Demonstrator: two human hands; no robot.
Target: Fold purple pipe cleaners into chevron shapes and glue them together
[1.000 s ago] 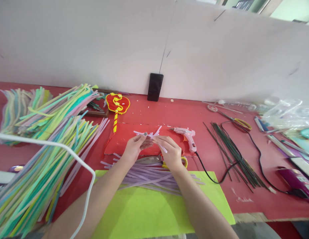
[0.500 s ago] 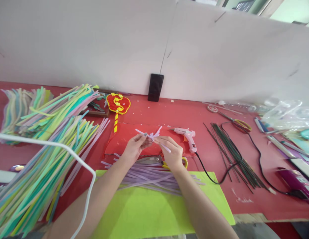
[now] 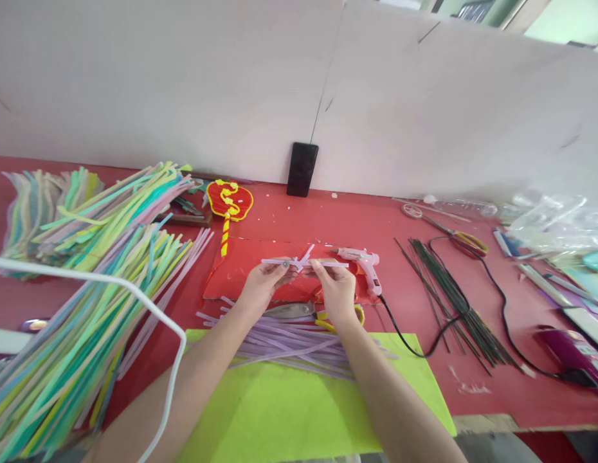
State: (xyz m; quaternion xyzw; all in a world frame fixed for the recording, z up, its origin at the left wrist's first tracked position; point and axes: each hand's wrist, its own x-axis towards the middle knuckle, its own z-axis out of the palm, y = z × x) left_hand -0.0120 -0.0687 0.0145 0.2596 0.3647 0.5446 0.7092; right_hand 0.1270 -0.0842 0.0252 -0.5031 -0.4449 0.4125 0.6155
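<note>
Between my two hands is a small shape of bent lilac pipe cleaners [image 3: 303, 260], with short ends sticking out to the left, right and up. My left hand [image 3: 264, 285] pinches its left side with thumb and fingers. The right side is pinched by my right hand [image 3: 338, 286]. Just below my hands lie scissors [image 3: 292, 311] with yellow handles, on a pile of lilac pipe cleaners [image 3: 289, 344]. A red board [image 3: 241, 270] is under my hands, and a pink glue gun [image 3: 364, 265] rests at its right.
Bundles of coloured pipe cleaners [image 3: 81, 321] fill the left, crossed by a white bar [image 3: 135, 292]. A red-and-yellow fan-shaped piece [image 3: 231, 202] lies behind. A black phone [image 3: 302, 170] leans on the wall. Dark green stems [image 3: 453, 296], a cord and more scissors [image 3: 465, 242] lie right.
My right hand has turned, and the pipe cleaner end it holds has swung from pointing down-right to level. The left end has also levelled out.
</note>
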